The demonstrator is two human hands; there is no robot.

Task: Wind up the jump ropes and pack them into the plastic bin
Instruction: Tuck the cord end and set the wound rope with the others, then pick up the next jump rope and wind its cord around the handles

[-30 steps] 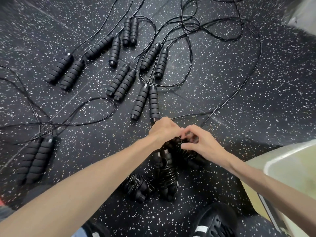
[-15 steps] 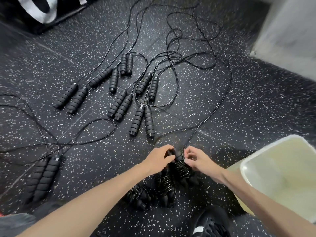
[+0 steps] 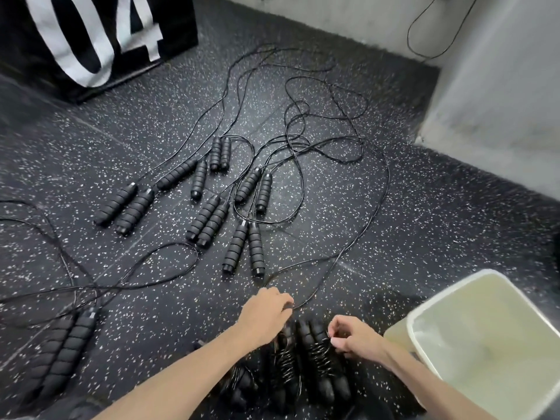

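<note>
Pulled apart since half a second ago: left hand (image 3: 265, 313) off the bundle and out onto the loose thin black cord (image 3: 348, 253), fingers curled over it where it loops on the black speckled rubber floor (image 3: 424, 237); right hand (image 3: 354, 338) left at the bundle. More of the room in view than before (head tipped up): grey wall (image 3: 500, 86) and a black box with white "04" lettering (image 3: 91, 34) now showing.

Right thumb and forefinger pinched at the coils of the wound black jump rope with foam handles (image 3: 321, 356), probably on the cord's end, though too fine to tell for sure. Cord wrapped in tight turns round the paired handles, bundle lying on the floor between the forearms. Two more wound bundles just left of it, partly under the left forearm.

Pale translucent plastic bin (image 3: 418, 322) on the floor just right of the right wrist, nothing visible in it. Unwound jump ropes (image 3: 209, 221) spread farther out, ribbed handles in pairs, cords tangled.
</note>
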